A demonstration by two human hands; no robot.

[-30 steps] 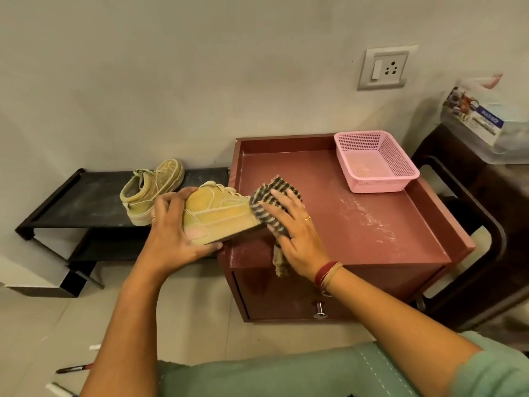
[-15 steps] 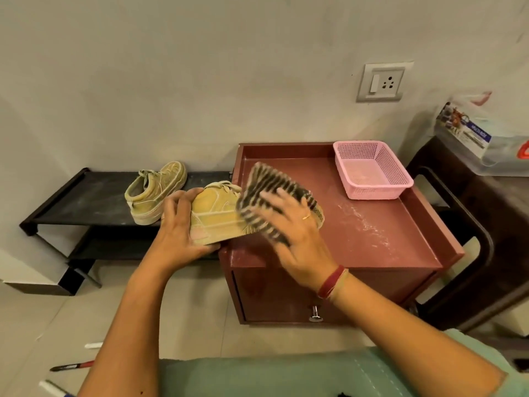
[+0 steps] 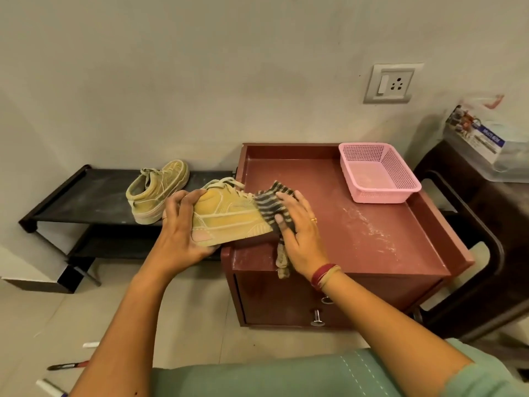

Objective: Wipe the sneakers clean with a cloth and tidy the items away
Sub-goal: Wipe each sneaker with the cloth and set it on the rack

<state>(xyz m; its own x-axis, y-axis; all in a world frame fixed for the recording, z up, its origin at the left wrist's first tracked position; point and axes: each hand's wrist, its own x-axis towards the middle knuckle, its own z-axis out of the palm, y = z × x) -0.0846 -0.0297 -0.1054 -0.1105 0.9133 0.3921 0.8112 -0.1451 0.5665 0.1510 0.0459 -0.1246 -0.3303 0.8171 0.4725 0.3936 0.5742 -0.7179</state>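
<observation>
My left hand grips the heel of a tan sneaker, held over the left edge of the red-brown cabinet. The toe of that shoe is covered by a black-and-white striped cloth, which my right hand holds against it, thumb curled over the fabric. One end of the cloth hangs down past the cabinet's front edge. The second tan sneaker stands on the black low shoe rack to the left.
A pink mesh basket sits at the cabinet's back right, and whitish dust streaks the top. A dark chair with a plastic bag on it stands to the right. Pens lie on the floor at lower left.
My right hand has drawn the cloth back down from the top of the shoe to its toe. The sneaker stays in my left hand.
</observation>
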